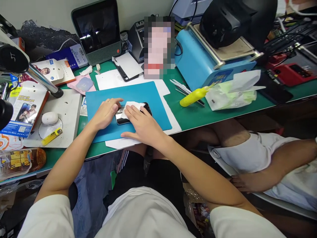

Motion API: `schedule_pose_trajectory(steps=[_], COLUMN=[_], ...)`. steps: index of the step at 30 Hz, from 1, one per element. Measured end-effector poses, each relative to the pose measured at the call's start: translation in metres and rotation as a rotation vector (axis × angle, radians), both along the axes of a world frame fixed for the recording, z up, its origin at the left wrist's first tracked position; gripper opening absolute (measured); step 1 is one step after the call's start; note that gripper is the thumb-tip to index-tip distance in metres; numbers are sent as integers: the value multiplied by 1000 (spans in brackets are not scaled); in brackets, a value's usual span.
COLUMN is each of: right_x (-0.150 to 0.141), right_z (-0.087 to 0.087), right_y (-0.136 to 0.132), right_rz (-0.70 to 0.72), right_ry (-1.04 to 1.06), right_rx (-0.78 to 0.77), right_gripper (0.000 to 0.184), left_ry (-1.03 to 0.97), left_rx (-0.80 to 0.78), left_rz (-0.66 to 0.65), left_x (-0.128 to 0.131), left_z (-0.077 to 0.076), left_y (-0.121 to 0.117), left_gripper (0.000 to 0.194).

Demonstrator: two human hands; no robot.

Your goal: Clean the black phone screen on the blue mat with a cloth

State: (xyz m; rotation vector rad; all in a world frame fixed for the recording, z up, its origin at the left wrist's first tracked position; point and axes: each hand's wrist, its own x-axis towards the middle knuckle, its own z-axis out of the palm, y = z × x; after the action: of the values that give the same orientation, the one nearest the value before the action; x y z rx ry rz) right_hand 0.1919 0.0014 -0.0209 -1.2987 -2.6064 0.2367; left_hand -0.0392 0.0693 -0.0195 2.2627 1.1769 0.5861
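Observation:
A smartphone (pixel 121 119) with a dark, reflective glass face lies flat on a blue mat (pixel 158 115). My left hand (pixel 107 112) holds the phone's left end, thumb against its edge and fingers curved past the top corner. Across the phone, my right hand (pixel 143 127) presses a folded white tissue (pixel 135 104) onto the glass. Its fingers lie over the tissue, with the thumb out to the side. Both hands hide parts of the phone. White paper sheets (pixel 174 122) stick out from under the mat.
Right of the mat are a yellow bottle (pixel 194 97), tweezers (pixel 179 86), a tissue pack (pixel 230 96) and a blue machine (pixel 195 56). A tablet-like display (pixel 96 29) stands behind. Boxes (pixel 27 109) and a yellow lighter (pixel 52 136) lie left. Another person's arm (pixel 272 173) rests at far right.

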Motion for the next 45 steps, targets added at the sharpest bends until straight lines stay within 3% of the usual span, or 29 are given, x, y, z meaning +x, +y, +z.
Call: schedule_pose_trajectory(steps=[8,14,21,28,34,41,45], right_x=[16,2,8,-4,2,-13,-6], right_z=[2,7,9,14,19,19,20], right_y=[-33,-13,-24,-3,-17,-5,-26], right_rz=[-9,-49,-60,-26,3,-28,-22], right_ry=[-24,-18,18,-9,2,32,15], right_rx=[83,24,62,23,42,84,110], right_gripper=[102,98,85,86,79,77,70], left_ry=[-3,-3,-10,-11,9,5,48], left_rx=[-1,-10,-9,-20,-29,-32,-15], left_rz=[-10,1,-10,0,-3,-17,-20], left_x=[-1,0,-1,-2,-2,-3,0], left_z=[1,0,1,1,2,3,6], left_y=[1,2,2,2,1,0,-2], left_gripper=[106,108,108,107,109,110,111])
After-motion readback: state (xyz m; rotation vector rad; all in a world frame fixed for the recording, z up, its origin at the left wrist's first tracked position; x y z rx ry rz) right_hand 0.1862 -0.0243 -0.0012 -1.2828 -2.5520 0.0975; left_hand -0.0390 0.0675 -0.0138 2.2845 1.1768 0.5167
